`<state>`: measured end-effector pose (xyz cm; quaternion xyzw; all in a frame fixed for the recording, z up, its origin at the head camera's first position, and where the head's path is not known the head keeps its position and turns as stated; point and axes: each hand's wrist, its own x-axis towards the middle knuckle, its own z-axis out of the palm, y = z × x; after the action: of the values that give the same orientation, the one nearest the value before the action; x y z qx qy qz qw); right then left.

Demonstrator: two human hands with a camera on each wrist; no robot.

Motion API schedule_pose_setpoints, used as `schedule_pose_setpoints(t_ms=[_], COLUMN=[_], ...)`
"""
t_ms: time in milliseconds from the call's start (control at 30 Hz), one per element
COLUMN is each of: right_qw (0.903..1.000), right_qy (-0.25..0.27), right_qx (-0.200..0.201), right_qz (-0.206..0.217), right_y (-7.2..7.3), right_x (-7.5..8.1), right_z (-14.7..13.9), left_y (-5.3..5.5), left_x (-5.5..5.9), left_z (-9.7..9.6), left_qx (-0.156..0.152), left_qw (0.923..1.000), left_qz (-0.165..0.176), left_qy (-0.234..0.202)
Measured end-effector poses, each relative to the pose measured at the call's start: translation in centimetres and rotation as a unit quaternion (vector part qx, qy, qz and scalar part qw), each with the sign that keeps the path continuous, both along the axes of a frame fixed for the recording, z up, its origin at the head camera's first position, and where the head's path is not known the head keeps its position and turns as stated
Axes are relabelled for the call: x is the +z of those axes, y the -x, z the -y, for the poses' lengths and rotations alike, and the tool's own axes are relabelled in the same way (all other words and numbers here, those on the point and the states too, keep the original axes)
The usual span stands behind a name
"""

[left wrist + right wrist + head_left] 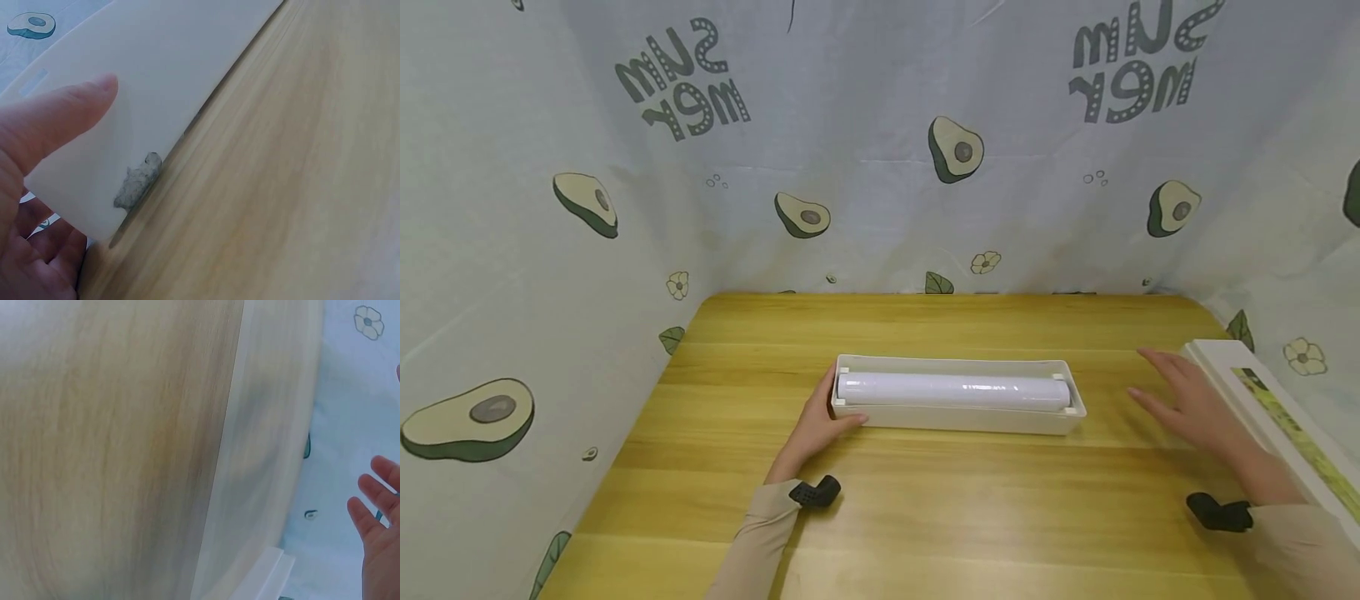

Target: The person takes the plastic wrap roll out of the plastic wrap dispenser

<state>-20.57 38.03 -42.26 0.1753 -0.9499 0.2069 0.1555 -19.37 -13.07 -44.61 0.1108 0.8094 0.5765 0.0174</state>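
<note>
A long white box (962,419) lies on the table with its top uncovered, and inside it rests a shiny white roll of plastic wrap (951,390). My left hand (815,427) grips the box's left end, thumb on the front wall and fingers around the far side. In the left wrist view the thumb (69,119) lies against the white wall, near a rough grey patch (139,182) at its lower edge. My right hand (1198,408) holds nothing, its fingers spread, beside a long white lid (1213,358) with a green printed label (1292,429).
The wooden table (962,508) has light planks. A pale curtain (865,150) printed with avocados and flowers stands behind it and along both sides. In the right wrist view, a white corner (265,575) shows at the bottom near the table's edge.
</note>
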Motion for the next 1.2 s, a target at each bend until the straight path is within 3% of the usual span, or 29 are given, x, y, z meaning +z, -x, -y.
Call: schedule_pose_setpoints(t_ms=[67,300,333,633,1200], right_qw=[1.0000,0.9998,0.9998,0.9987,0.9987], right_qy=[-0.006,-0.016,-0.015,-0.019,-0.025], right_qx=[-0.003,0.008,0.013,0.026,0.017], right_qz=[0.001,-0.003,-0.008,-0.040,-0.041], right_y=[0.1,0.2,0.2,0.5,0.7], right_x=[0.2,0.4,0.4,0.2,0.7], right_z=[0.3,0.5,0.6,1.4,2.3], left_y=[0.0,1.5,1.5,1.4,1.6], left_x=[0.0,-3.7,-3.9,-3.9,-3.8], left_z=[0.1,0.4,0.3,0.4,0.5], left_qx=[0.001,0.011,0.011,0.009,0.013], left_qw=[1.0000,0.9999,0.9999,0.9996,0.9998], left_qz=[-0.002,-0.011,-0.011,-0.024,-0.012], left_qy=[0.001,0.007,0.007,0.005,0.012])
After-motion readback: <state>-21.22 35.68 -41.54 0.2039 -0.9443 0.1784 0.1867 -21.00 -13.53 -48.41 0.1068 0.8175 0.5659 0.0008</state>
